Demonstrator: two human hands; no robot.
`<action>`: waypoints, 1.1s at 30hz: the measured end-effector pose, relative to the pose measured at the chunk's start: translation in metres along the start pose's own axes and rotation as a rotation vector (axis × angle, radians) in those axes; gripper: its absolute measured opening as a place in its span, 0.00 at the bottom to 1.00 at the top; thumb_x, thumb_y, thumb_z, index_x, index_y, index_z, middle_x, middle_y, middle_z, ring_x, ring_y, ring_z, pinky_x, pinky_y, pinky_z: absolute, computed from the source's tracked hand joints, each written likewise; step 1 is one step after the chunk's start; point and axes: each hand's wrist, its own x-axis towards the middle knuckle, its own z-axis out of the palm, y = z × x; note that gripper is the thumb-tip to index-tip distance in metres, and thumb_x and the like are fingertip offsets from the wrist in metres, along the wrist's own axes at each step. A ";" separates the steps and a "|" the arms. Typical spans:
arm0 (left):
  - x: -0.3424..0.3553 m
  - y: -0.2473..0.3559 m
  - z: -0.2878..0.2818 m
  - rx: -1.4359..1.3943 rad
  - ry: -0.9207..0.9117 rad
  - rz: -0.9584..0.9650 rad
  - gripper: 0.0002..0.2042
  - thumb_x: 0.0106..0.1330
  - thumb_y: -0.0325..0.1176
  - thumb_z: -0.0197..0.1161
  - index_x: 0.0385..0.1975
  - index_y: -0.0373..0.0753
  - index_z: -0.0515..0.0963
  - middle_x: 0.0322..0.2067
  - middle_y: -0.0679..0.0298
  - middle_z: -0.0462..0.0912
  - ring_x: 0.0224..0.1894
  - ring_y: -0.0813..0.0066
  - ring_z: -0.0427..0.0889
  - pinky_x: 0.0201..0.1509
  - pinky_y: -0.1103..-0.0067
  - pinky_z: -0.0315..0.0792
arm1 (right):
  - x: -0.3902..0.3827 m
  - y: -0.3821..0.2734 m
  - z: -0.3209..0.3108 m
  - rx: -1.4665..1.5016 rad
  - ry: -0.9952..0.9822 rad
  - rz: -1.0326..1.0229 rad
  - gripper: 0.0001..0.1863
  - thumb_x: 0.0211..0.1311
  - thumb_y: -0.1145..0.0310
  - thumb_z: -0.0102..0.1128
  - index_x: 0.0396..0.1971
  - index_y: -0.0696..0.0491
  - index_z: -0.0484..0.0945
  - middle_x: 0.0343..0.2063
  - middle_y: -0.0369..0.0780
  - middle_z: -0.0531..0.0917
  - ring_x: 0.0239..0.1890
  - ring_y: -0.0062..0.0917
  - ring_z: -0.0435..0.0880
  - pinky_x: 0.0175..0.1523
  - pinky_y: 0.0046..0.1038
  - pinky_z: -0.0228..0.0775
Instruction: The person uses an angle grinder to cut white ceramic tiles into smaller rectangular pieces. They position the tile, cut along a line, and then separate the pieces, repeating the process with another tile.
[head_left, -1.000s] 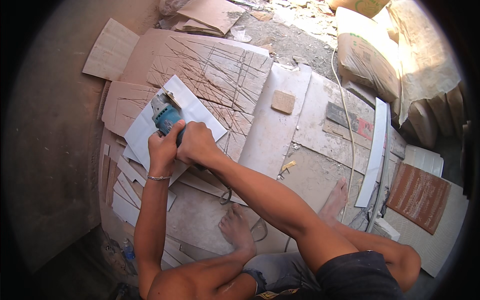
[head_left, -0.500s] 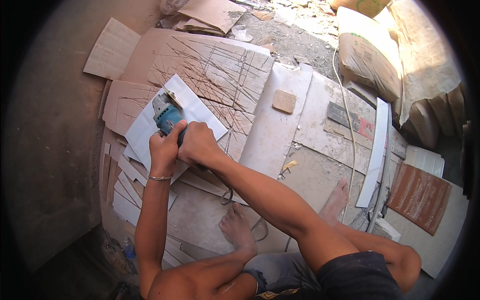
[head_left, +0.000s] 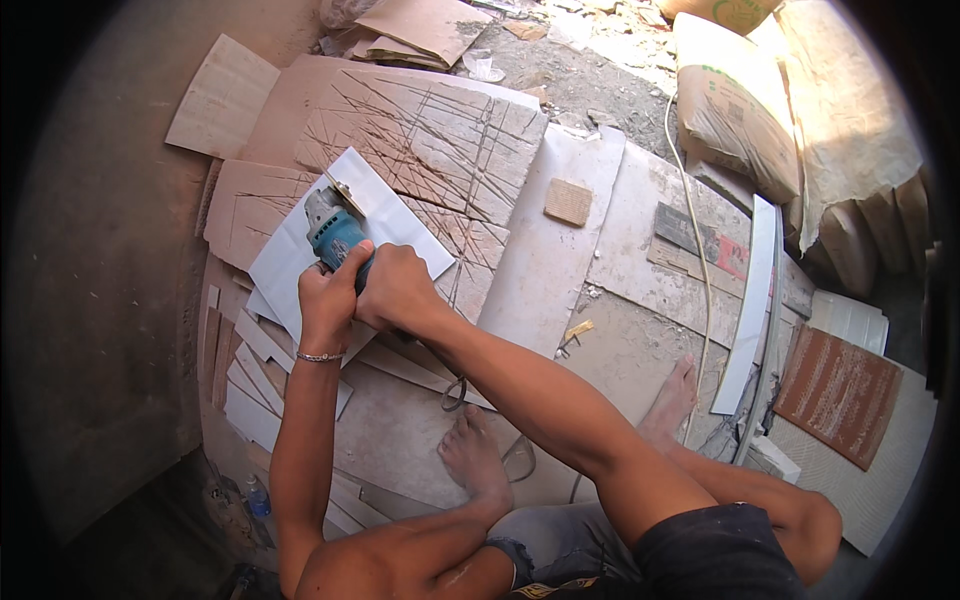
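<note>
A teal angle grinder [head_left: 338, 238] with a grey metal head is gripped in both my hands over a white tile [head_left: 400, 232]. My left hand [head_left: 328, 298] closes round the grinder's body from the left, thumb along its top. From the right, my right hand [head_left: 396, 288] wraps its rear part. The grinder's disc [head_left: 345, 193] stands on edge at the tile's upper part; whether it touches the surface I cannot tell. Under the tile lies a board [head_left: 420, 135] scored with many crossing cuts. My hands hide the grinder's rear end.
Cut tile strips [head_left: 262, 345] lie left of my left forearm. A small tan square [head_left: 568, 203] rests on a pale sheet. A cable [head_left: 690, 190] runs down the right side, near a long white strip [head_left: 748, 310] and a brown tile [head_left: 838, 395]. Filled sacks [head_left: 735, 105] stand at the far right.
</note>
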 end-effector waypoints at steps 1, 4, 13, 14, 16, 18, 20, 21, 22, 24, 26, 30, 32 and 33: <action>0.000 0.000 0.000 -0.004 -0.001 0.001 0.18 0.63 0.40 0.79 0.36 0.30 0.82 0.33 0.64 0.86 0.31 0.81 0.83 0.36 0.80 0.77 | 0.000 0.000 0.000 0.000 0.000 -0.003 0.22 0.42 0.66 0.72 0.31 0.72 0.81 0.33 0.63 0.86 0.41 0.57 0.90 0.49 0.44 0.85; 0.001 -0.004 0.000 0.011 0.008 0.010 0.18 0.63 0.40 0.80 0.37 0.30 0.82 0.34 0.63 0.86 0.31 0.80 0.83 0.36 0.80 0.77 | -0.002 0.002 0.001 0.007 0.028 0.002 0.23 0.41 0.66 0.73 0.31 0.72 0.81 0.33 0.63 0.86 0.40 0.57 0.90 0.49 0.44 0.85; -0.002 -0.005 0.001 -0.006 -0.008 0.021 0.17 0.63 0.40 0.79 0.35 0.31 0.83 0.33 0.64 0.86 0.31 0.81 0.82 0.36 0.80 0.77 | -0.001 0.006 0.004 0.009 0.033 -0.001 0.23 0.40 0.64 0.74 0.30 0.71 0.81 0.33 0.63 0.86 0.39 0.56 0.90 0.48 0.44 0.85; -0.003 -0.004 0.001 -0.006 -0.007 0.019 0.17 0.64 0.40 0.79 0.35 0.31 0.83 0.33 0.64 0.86 0.31 0.81 0.82 0.35 0.80 0.77 | -0.001 0.006 0.005 0.011 0.034 -0.003 0.24 0.40 0.64 0.74 0.30 0.71 0.81 0.32 0.63 0.86 0.39 0.56 0.90 0.48 0.44 0.85; -0.004 -0.003 0.002 -0.006 -0.006 0.013 0.16 0.64 0.39 0.79 0.35 0.31 0.83 0.32 0.64 0.86 0.31 0.81 0.82 0.35 0.80 0.77 | 0.000 0.007 0.005 0.014 0.035 -0.007 0.24 0.40 0.64 0.74 0.30 0.71 0.81 0.32 0.62 0.86 0.39 0.56 0.90 0.48 0.44 0.85; -0.004 -0.003 0.002 -0.013 -0.008 0.011 0.16 0.64 0.40 0.79 0.35 0.31 0.83 0.33 0.64 0.86 0.31 0.81 0.82 0.35 0.80 0.77 | 0.000 0.007 0.006 0.005 0.033 -0.004 0.24 0.40 0.63 0.74 0.30 0.71 0.81 0.32 0.62 0.86 0.39 0.56 0.90 0.48 0.44 0.85; -0.004 -0.004 0.002 -0.007 -0.002 0.013 0.17 0.63 0.39 0.79 0.35 0.31 0.83 0.33 0.64 0.86 0.31 0.81 0.83 0.36 0.80 0.77 | -0.001 0.007 0.007 0.000 0.041 -0.001 0.24 0.40 0.63 0.75 0.30 0.71 0.81 0.33 0.63 0.86 0.39 0.56 0.90 0.48 0.44 0.85; -0.003 -0.006 0.001 0.002 0.005 0.016 0.17 0.63 0.39 0.79 0.35 0.31 0.83 0.33 0.64 0.86 0.31 0.81 0.83 0.36 0.80 0.77 | -0.002 0.007 0.007 -0.001 0.050 0.000 0.24 0.40 0.63 0.75 0.31 0.71 0.81 0.33 0.63 0.86 0.39 0.56 0.90 0.48 0.44 0.85; -0.003 -0.006 0.001 0.010 0.011 0.018 0.17 0.63 0.39 0.79 0.35 0.31 0.83 0.33 0.64 0.86 0.31 0.80 0.83 0.36 0.80 0.77 | -0.002 0.007 0.007 -0.001 0.059 0.001 0.25 0.40 0.63 0.75 0.31 0.71 0.81 0.33 0.63 0.86 0.40 0.56 0.90 0.48 0.44 0.85; -0.006 -0.004 0.003 0.006 0.007 0.009 0.17 0.63 0.39 0.79 0.36 0.30 0.82 0.33 0.63 0.86 0.31 0.80 0.83 0.36 0.80 0.77 | -0.004 0.008 0.006 0.004 0.050 0.014 0.25 0.41 0.64 0.74 0.32 0.71 0.81 0.34 0.63 0.86 0.40 0.56 0.90 0.48 0.44 0.85; -0.007 -0.003 0.003 -0.001 0.004 0.003 0.18 0.63 0.39 0.79 0.36 0.30 0.82 0.33 0.63 0.86 0.31 0.80 0.83 0.36 0.79 0.78 | -0.005 0.007 0.004 0.007 0.034 0.023 0.25 0.41 0.64 0.74 0.32 0.72 0.81 0.34 0.63 0.86 0.41 0.56 0.90 0.48 0.44 0.85; -0.007 -0.004 0.003 -0.012 -0.001 -0.001 0.18 0.63 0.39 0.79 0.37 0.29 0.82 0.33 0.62 0.87 0.31 0.79 0.84 0.36 0.79 0.78 | -0.006 0.006 0.003 0.012 0.029 0.025 0.23 0.40 0.66 0.74 0.31 0.71 0.81 0.33 0.63 0.86 0.41 0.56 0.90 0.48 0.44 0.85; -0.006 -0.004 0.003 -0.011 -0.002 -0.001 0.18 0.63 0.39 0.79 0.37 0.29 0.82 0.34 0.62 0.87 0.31 0.79 0.84 0.36 0.79 0.78 | -0.006 0.005 0.002 0.013 0.034 0.023 0.23 0.39 0.67 0.73 0.31 0.71 0.81 0.33 0.63 0.86 0.40 0.56 0.90 0.48 0.44 0.85; -0.005 -0.005 0.003 -0.010 0.000 -0.001 0.18 0.63 0.39 0.79 0.37 0.29 0.82 0.33 0.62 0.87 0.31 0.79 0.84 0.36 0.79 0.78 | -0.006 0.005 0.001 0.012 0.028 0.024 0.22 0.39 0.67 0.73 0.31 0.71 0.81 0.33 0.63 0.86 0.40 0.56 0.90 0.48 0.44 0.85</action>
